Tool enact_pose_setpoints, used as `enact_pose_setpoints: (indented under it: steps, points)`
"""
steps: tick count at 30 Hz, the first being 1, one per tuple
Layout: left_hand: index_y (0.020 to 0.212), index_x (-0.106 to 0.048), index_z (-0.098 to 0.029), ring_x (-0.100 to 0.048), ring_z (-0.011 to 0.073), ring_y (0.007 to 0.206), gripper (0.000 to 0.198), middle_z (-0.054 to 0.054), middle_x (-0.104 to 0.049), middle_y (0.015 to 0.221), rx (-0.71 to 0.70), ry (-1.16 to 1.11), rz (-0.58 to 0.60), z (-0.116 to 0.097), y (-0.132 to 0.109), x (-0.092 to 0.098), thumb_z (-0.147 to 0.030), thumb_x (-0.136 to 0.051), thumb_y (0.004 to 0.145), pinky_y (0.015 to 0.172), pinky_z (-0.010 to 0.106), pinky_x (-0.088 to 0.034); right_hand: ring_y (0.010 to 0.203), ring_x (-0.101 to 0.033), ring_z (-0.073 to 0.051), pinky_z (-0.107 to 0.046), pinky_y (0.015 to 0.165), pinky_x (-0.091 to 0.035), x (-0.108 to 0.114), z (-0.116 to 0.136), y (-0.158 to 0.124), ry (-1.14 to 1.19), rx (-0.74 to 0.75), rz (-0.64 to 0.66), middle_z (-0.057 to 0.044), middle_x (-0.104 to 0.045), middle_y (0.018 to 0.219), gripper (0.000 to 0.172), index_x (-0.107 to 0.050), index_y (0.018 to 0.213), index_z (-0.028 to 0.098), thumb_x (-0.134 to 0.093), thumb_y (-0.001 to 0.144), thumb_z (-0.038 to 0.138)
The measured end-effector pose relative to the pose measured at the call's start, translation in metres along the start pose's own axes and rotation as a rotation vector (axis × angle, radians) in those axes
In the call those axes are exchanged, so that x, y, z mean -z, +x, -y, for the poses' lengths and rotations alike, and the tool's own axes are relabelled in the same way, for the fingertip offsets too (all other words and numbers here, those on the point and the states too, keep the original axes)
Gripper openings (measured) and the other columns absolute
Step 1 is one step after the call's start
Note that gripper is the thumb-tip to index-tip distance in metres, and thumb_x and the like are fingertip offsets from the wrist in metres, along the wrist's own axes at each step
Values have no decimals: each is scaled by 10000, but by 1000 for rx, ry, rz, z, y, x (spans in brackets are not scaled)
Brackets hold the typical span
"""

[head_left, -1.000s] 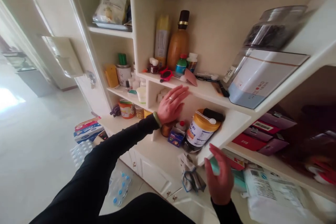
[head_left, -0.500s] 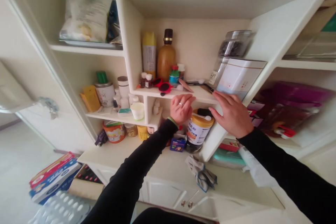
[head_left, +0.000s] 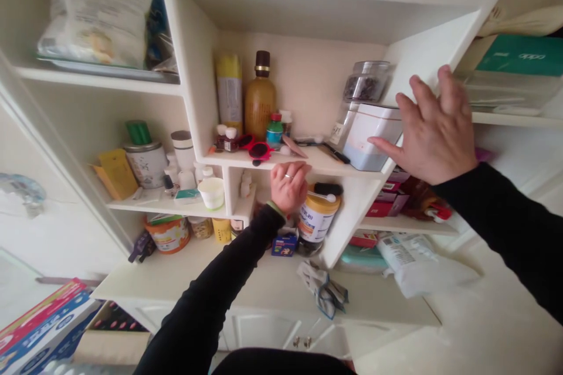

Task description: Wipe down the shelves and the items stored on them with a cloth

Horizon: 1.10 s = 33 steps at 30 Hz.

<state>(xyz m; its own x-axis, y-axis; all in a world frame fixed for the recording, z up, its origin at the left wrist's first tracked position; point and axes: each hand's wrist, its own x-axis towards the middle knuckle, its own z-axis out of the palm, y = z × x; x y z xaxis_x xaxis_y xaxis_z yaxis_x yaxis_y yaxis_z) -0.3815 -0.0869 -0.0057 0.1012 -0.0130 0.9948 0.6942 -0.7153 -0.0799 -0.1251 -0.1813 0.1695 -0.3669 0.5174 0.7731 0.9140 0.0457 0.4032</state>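
My left hand (head_left: 288, 187) is closed, its fingers curled over the front edge of a white cupboard shelf (head_left: 316, 163), with a ring showing. Just below it stands a yellow-lidded tub (head_left: 314, 217) with a white spoon on top. My right hand (head_left: 433, 129) is raised and open with its fingers spread. Its thumb is near a white and blue box (head_left: 373, 135), and the fingers are by the compartment's slanted side wall. A clear jar (head_left: 365, 79) with dark contents sits on the box.
On the shelf stand a yellow can (head_left: 229, 94), an amber bottle (head_left: 259, 99), a small green bottle (head_left: 275, 129) and red sunglasses (head_left: 255, 149). Tins and cups fill the left shelf. A grey cloth (head_left: 323, 293) and a white bag (head_left: 417, 258) lie on the counter.
My right hand lifted from the shelf's front edge to beside the white box and spread open. My left hand stayed on the shelf edge. The view tilted upward.
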Motion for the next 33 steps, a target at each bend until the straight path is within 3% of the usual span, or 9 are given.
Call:
enact_pose_setpoints:
  steps: [2, 5, 9, 14, 19, 25, 29, 33]
  points:
    - [1176, -744, -226, -684, 261, 1051, 303, 80, -818, 1173, 22, 5, 13, -1, 0, 0, -148, -569, 941, 1008, 427, -424, 1705, -6, -471, -724, 1336, -104, -10, -12, 2, -13, -3, 12, -299, -242, 1793, 906, -497, 1556, -37, -719, 968, 616]
    - [1167, -745, -225, -680, 263, 1067, 293, 86, -815, 1169, 43, 4, 9, -4, 0, -1, -152, -567, 947, 1017, 431, -420, 1707, -38, -465, -741, 1339, -69, -29, -17, -1, 29, -32, -58, -278, -245, 1800, 819, -560, 1486, 31, -762, 932, 599]
    - [1146, -734, -219, -674, 259, 1050, 280, 87, -811, 1147, 34, 24, -40, -9, 2, -1, -131, -570, 938, 1010, 426, -416, 1688, -99, -487, -775, 1325, -86, -50, -17, -4, 112, -71, -156, -280, -266, 1783, 861, -524, 1475, 85, -848, 838, 565]
    - [1123, -718, -212, -658, 253, 1047, 257, 81, -804, 1120, 45, 40, -61, -15, 5, 0, -111, -579, 932, 994, 414, -420, 1650, -196, -467, -750, 1307, -198, -67, -20, -11, 118, -23, -325, -264, -298, 1756, 893, -430, 1529, 127, -821, 853, 560]
    - [1132, -732, -229, -665, 250, 1073, 258, 73, -805, 1163, 89, 63, -4, -15, 2, 0, -139, -577, 947, 1019, 420, -419, 1515, -412, -476, -763, 1195, -366, -74, -19, -23, 147, -31, -436, -224, -322, 1739, 966, -319, 1608, 212, -717, 883, 711]
    - [1190, -745, -219, -682, 245, 1137, 286, 86, -801, 1213, 79, 18, 42, -11, -1, 2, -156, -563, 978, 1058, 421, -436, 1607, -327, -500, -731, 1213, -388, -69, -2, -31, 307, -7, -523, -235, -257, 1758, 877, -349, 1643, 214, -734, 931, 551]
    - [1282, -747, -226, -690, 258, 1201, 352, 101, -791, 1283, 72, 3, 171, -7, -2, 8, -194, -552, 991, 1084, 438, -464, 1641, -290, -490, -744, 1255, -323, -69, 11, -34, 364, -18, -582, -226, -285, 1771, 889, -376, 1646, 233, -763, 918, 565]
    - [1311, -727, -229, -674, 241, 1287, 371, 102, -768, 1360, 30, -78, 226, -4, -1, 26, -171, -535, 999, 1121, 426, -497, 1633, -327, -487, -740, 1263, -342, -80, 7, -36, 364, -30, -621, -192, -319, 1769, 904, -400, 1629, 272, -788, 884, 605]
